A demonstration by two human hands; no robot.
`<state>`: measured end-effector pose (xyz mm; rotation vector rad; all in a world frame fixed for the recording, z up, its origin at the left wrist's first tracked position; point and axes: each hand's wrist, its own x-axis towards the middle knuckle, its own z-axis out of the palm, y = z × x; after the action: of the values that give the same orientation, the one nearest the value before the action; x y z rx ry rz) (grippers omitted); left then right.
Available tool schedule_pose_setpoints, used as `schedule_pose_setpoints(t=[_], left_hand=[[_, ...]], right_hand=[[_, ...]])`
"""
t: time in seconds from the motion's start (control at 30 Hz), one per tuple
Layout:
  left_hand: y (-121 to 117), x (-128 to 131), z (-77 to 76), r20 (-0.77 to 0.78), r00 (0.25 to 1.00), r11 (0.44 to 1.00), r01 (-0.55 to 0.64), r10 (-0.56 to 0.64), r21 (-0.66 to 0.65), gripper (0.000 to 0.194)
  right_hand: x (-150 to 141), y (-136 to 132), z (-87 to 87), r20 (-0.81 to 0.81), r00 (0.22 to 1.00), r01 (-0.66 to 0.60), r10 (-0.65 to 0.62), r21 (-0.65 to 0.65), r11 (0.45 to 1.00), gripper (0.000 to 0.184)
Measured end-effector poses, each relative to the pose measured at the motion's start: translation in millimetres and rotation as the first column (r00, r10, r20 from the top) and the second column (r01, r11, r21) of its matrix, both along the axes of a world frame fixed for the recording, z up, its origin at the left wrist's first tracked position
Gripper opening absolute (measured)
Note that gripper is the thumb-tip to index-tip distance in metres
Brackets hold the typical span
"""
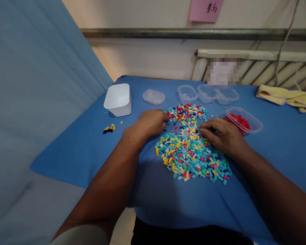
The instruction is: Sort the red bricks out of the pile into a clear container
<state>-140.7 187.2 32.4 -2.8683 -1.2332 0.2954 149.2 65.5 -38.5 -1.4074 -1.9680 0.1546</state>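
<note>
A wide heap of small coloured bricks (191, 149) lies on the blue cloth (86, 149) in front of me. My left hand (149, 123) rests at the heap's left edge with its fingers curled under, fingertips touching bricks; what they hold is hidden. My right hand (223, 134) lies on the heap's right side, fingers bent and pinched together over the bricks. Just right of it stands a clear oval tub with red bricks (244, 120).
A white square tub (118, 99) stands at the back left, a stack of clear lids (153, 96) beside it, and three empty clear tubs (206, 93) behind the heap. A few loose bricks (109, 128) lie at left. A yellow cloth (287, 97) lies far right.
</note>
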Motion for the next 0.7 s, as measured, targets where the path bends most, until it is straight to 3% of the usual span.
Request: schedule_pose_setpoints(t=[0.27,0.37,0.7], left_hand=[[-3.2,5.3,3.2,-0.03,0.999,0.999,-0.044,0.043,-0.012,0.023],[-4.5,7.9,3.4,-0.043,0.999,1.0,-0.01,0.01,-0.009,0.026],[1.9,-0.1,-15.9,0.146,0.984,0.993,0.107,-0.098,-0.052,0.029]], right_hand=[[-1.7,-1.2,1.1,0.005,1.0,-0.007,0.007,-0.003,1.0,0.014],[-1.7,-0.7,0.6,0.008,1.0,-0.014,0.014,0.002,1.0,0.015],[-2.7,-1.3,1.6,-0.002,1.0,-0.028,0.028,0.012,1.0,0.015]])
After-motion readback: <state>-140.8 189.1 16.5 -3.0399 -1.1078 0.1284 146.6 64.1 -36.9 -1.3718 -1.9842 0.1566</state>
